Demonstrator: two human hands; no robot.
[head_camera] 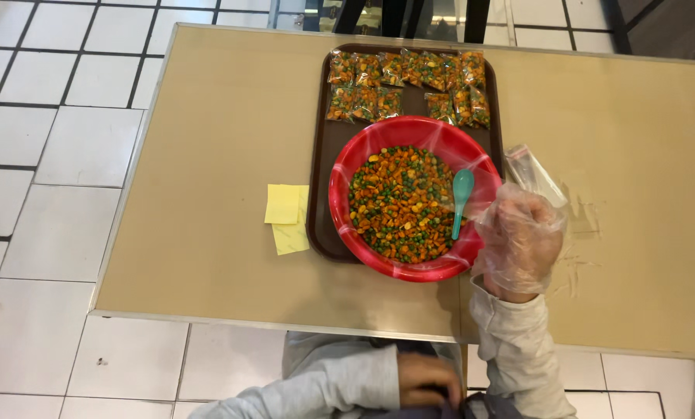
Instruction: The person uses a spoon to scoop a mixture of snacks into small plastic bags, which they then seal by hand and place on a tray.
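Observation:
A red bowl (363,159) full of orange, yellow and green snack mix stands on a brown tray (322,155). A teal spoon (461,198) rests in the mix at the bowl's right side. My right hand (518,240), in a clear plastic glove, hovers at the bowl's right rim with fingers curled around a small clear plastic bag (534,172). My left hand (427,380) is down below the table edge at my lap, fingers closed on dark fabric. Several filled small bags (406,81) lie in rows at the tray's far end.
Yellow paper slips (287,213) lie on the tan table (208,155) left of the tray. White tiled floor surrounds the table. Dark chair legs (409,15) stand beyond the far edge.

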